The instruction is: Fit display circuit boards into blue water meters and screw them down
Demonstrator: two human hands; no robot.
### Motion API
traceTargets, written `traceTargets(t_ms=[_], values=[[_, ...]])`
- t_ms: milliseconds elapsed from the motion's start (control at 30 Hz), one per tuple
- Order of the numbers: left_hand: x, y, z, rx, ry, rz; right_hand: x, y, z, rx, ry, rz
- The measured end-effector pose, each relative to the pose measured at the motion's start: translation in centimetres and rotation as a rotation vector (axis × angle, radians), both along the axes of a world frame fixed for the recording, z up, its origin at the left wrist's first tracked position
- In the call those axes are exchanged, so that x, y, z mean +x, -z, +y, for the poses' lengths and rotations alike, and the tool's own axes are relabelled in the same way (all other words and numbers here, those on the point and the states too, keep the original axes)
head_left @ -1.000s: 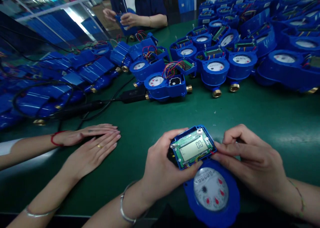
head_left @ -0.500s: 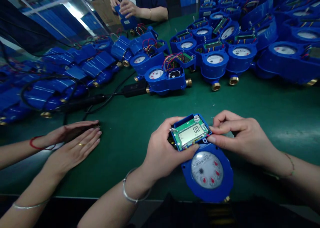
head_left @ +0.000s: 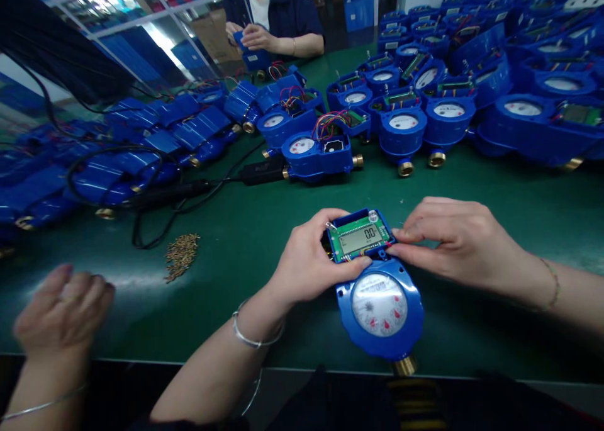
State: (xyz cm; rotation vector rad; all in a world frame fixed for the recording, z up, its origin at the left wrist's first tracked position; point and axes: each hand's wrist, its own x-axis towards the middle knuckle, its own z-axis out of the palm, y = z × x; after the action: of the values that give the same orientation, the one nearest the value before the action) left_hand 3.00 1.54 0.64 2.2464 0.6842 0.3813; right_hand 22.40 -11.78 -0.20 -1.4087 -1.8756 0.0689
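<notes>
A blue water meter [head_left: 411,321] with a round dial and a brass end rests near the table's front edge. Its open electronics box holds a green circuit board [head_left: 346,235] whose display reads 0.0. My left hand [head_left: 306,261] is wrapped round the left side of this box, thumb across its lower edge. At the box's right edge, my right hand [head_left: 453,242] has thumb and index finger close together, by a bit of red wire. What lies between those fingertips is too small to make out.
Many blue water meters [head_left: 401,129] stand across the back. A black cable [head_left: 141,229] lies at left, near a pile of small brass-coloured screws [head_left: 182,255]. A co-worker's blurred hand [head_left: 63,311] is at lower left; another person [head_left: 274,22] handles a meter across the table.
The co-worker's hands at left have drawn back from the screws, uncovering the pile; one remains in view. My hands stay at the same meter, which tilts slightly differently. The view has shifted a little.
</notes>
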Motion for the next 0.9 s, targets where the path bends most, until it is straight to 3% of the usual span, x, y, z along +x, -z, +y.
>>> traceTargets(t_ms=[133, 367, 633, 900], values=[[-0.2, 0.1, -0.1, 0.007, -0.016, 0.006, -0.6, 0.1, -0.2, 0.041, 0.031, -0.073], [-0.9, 0.3, -0.4, 0.014, -0.009, -0.016, -1.1, 2.2, -0.7, 0.045, -0.034, 0.125], [-0.8, 0.3, -0.3, -0.018, -0.011, -0.027, 0.1, 4.2, -3.3, -0.071, -0.078, -0.150], [-0.9, 0.4, -0.2, -0.006, -0.004, -0.023, 1.8, 3.7, -2.7, 0.041, -0.129, -0.290]])
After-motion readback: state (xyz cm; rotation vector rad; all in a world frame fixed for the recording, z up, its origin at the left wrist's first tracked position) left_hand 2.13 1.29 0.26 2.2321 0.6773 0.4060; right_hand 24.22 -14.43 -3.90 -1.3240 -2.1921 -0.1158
